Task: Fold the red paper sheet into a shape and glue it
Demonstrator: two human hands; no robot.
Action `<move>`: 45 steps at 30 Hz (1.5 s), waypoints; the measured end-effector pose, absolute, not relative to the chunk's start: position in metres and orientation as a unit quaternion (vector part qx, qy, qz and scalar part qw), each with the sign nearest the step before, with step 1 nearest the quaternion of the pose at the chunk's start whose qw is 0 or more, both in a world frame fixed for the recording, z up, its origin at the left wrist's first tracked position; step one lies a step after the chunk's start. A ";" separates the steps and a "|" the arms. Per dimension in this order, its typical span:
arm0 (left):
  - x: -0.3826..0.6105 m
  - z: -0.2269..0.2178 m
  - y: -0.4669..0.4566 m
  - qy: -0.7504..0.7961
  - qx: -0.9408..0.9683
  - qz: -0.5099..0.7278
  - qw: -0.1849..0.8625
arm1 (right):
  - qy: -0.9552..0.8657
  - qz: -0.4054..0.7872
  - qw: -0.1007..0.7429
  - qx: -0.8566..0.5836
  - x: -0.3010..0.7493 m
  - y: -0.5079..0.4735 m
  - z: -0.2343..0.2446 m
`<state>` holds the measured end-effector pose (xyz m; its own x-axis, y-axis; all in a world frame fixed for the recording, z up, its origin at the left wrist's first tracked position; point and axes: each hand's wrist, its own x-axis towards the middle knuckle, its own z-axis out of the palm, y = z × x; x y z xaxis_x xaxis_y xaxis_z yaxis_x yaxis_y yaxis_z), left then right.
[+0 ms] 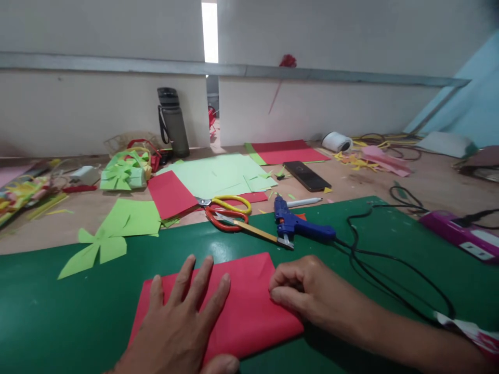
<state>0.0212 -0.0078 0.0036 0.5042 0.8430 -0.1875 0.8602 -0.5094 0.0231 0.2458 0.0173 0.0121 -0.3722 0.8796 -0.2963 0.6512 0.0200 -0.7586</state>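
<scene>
A folded sheet of red paper [249, 311] lies on the green mat [50, 306] at the front. Flat on its left part rests my left hand [181, 317], fingers spread. At the paper's right edge, my right hand [307, 291] is closed, with thumb and forefinger pinching that edge. Just beyond the paper are a blue glue gun [300, 223], a craft knife [253, 228] with a yellow handle, and scissors [228, 210] with red and yellow handles. The lower part of the left hand is cut off by the frame's bottom.
Green paper cutouts [132, 218], a red card [171, 195] and pale green sheets [218, 174] lie behind. A bottle [174, 124] stands by the wall. A phone [306, 175] and a white pen [304, 202] lie near the glue gun. Its black cord loops toward a purple power strip [460, 231].
</scene>
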 end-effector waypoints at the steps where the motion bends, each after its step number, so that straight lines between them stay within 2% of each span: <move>1: 0.021 0.002 -0.008 0.490 0.867 -0.074 0.055 | -0.702 0.440 0.130 -0.545 0.246 0.017 0.013; 8: 0.019 -0.003 -0.008 0.488 0.870 -0.058 0.052 | -0.688 0.458 0.137 -0.545 0.246 0.019 0.014; 31: 0.021 0.004 -0.006 0.487 0.869 -0.071 0.060 | -0.723 0.399 0.135 -0.548 0.248 0.018 0.005; 40: 0.021 0.008 -0.008 0.492 0.865 -0.072 0.070 | -0.758 0.344 0.129 -0.540 0.244 0.021 0.008; 45: 0.020 0.014 -0.003 0.484 0.862 -0.083 0.126 | -0.808 0.226 0.095 -0.536 0.246 0.017 0.004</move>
<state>0.0201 -0.0031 0.0138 0.5184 0.8129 -0.2656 0.8549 -0.5003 0.1374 0.2460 0.0167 0.0036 -0.4075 0.9089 -0.0892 0.8235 0.3234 -0.4662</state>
